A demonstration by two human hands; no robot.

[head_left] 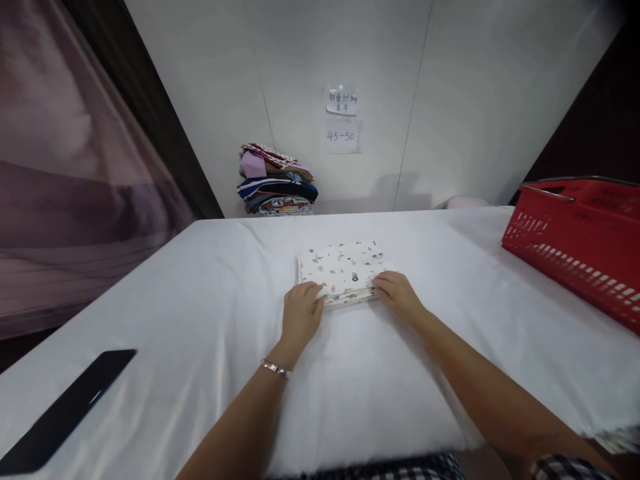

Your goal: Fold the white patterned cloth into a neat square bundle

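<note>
A folded white cloth with small printed figures point(343, 267) lies in the middle of the white-covered table point(200, 300). My left hand point(301, 312) grips its near left corner, fingers curled over the edge. My right hand point(397, 293) grips the near right corner the same way. A thin bracelet sits on my left wrist.
A red plastic basket point(580, 240) stands at the table's right side. A stack of folded colourful clothes point(276, 180) rests at the far edge against the white wall, under two paper notes point(343, 120). A dark flat phone point(65, 410) lies near the front left corner.
</note>
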